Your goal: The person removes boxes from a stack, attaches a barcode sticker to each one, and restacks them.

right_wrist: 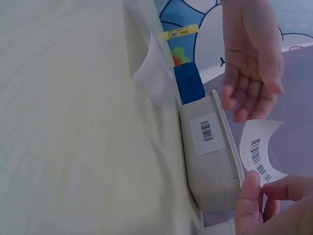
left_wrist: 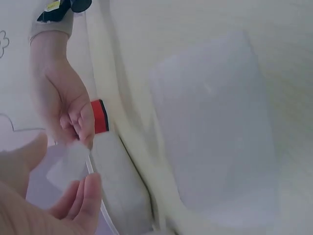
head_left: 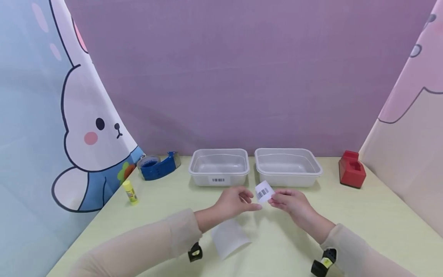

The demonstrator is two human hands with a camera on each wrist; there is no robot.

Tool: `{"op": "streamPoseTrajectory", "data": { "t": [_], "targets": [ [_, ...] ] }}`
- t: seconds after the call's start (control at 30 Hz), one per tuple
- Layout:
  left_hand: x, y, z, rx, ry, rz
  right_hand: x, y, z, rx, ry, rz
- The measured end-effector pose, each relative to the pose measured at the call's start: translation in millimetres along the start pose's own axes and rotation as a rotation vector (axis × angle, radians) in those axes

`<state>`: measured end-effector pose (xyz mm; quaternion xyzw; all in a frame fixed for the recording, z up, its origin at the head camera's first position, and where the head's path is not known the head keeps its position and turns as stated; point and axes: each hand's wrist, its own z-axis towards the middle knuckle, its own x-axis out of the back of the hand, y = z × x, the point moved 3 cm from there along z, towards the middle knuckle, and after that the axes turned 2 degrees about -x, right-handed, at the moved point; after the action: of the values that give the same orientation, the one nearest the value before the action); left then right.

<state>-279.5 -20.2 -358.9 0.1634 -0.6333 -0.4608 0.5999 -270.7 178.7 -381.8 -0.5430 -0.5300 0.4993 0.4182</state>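
My right hand (head_left: 294,204) pinches a white barcode label (head_left: 264,191) by one edge between thumb and fingers. In the right wrist view the label (right_wrist: 259,149) bends into a curve, its printed bars showing. Close by on the left, my left hand (head_left: 233,202) has its thumb and fingers spread apart, with nothing between them. A curled white paper sheet (head_left: 229,237) lies on the table below the left forearm. Just beyond the hands stand two white plastic tubs; the left tub (head_left: 200,179) bears a barcode label (right_wrist: 207,134) on its front, while the right tub (head_left: 290,181) has a plain front.
A blue tape dispenser (head_left: 160,169) and a yellow glue stick (head_left: 130,192) stand at the left of the pale table (head_left: 380,231). At the far right is a red device (head_left: 351,169) with a dark base. A purple backdrop (head_left: 242,77) rises behind the tubs.
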Motion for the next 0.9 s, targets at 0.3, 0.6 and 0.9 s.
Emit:
{"op": "streamPoseTrajectory", "data": {
  "t": [0.3,0.6,0.9],
  "targets": [
    [-14.2,13.3,19.9,-0.002,0.124,-0.142,7.5,0,-1,0.013,0.016,0.086],
    [-34.6,13.1,46.2,0.063,0.190,-0.168,33.9,0,7,-0.017,0.092,-0.137],
    [-65.3,6.4,73.6,0.232,0.274,-0.337,68.5,6,25,-0.064,0.048,-0.089]
  ]
}}
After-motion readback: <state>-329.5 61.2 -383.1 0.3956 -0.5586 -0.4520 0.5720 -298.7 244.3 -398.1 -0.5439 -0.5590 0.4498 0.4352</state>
